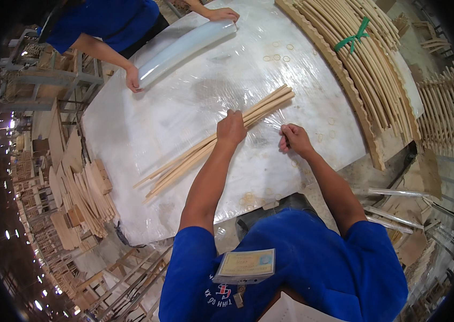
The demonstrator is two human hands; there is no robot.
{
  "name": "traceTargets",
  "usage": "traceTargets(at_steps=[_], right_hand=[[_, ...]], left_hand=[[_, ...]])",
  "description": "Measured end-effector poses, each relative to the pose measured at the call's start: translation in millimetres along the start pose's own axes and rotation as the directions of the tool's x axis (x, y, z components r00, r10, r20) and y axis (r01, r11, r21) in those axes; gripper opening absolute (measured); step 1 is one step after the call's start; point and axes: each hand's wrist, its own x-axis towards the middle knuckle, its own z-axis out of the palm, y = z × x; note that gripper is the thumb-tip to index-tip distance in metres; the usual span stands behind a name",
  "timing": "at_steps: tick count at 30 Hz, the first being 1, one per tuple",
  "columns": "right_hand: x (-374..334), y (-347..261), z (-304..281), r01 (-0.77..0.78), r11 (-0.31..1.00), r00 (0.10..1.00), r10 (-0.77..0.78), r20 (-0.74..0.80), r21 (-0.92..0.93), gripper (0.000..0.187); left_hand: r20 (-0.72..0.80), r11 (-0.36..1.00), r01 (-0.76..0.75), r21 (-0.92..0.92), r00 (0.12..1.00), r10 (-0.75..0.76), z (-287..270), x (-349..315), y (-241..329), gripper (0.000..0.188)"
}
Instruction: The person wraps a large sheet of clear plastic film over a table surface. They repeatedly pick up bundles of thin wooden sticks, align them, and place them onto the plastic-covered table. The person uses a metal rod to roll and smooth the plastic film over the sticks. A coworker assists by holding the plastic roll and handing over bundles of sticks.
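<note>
A bundle of slim, pale wooden sticks (268,104) lies slantwise over clear plastic film on the white table. My left hand (231,129) is closed round the bundle near its middle. To its right, my right hand (294,139) pinches a gathered edge of the plastic film (278,117), which is pulled taut beside the sticks. Across the table, a co-worker's two hands hold the ends of a thick roll of clear film (187,52). Film stretches over the tabletop between that roll and the bundle.
Several rubber bands (277,57) lie scattered on the white table (125,123). At the right, a wooden rack (339,70) holds many sticks, with a green tie (352,36) round some. Stacked wood pieces (85,196) stand beyond the left edge. Wrapped bundles (396,214) lie at lower right.
</note>
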Motion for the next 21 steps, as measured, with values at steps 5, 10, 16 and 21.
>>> traceTargets(at_steps=[5, 10, 16, 21], right_hand=[[-3.5, -0.8, -0.9, 0.049, 0.999, 0.999, -0.049, 0.008, -0.017, 0.037], [-2.2, 0.0, -5.4, 0.056, 0.998, 0.998, -0.056, -0.032, 0.009, 0.037], [0.1, -0.9, 6.5, 0.053, 0.996, 0.998, -0.054, -0.013, -0.065, 0.037], [-1.5, -0.3, 7.6, 0.053, 0.992, 0.997, -0.058, -0.046, -0.117, 0.036]], left_hand=[[0.087, 0.996, 0.087, 0.007, 0.992, -0.087, -9.3, -4.2, -17.0, 0.043], [0.233, 0.986, 0.067, 0.150, 0.967, -0.101, -45.6, -92.1, -61.9, 0.042], [0.251, 0.975, 0.126, 0.183, 0.953, -0.170, -19.5, -150.7, -123.3, 0.047], [0.289, 0.993, 0.115, 0.032, 0.950, -0.120, -8.4, -175.9, -135.9, 0.048]])
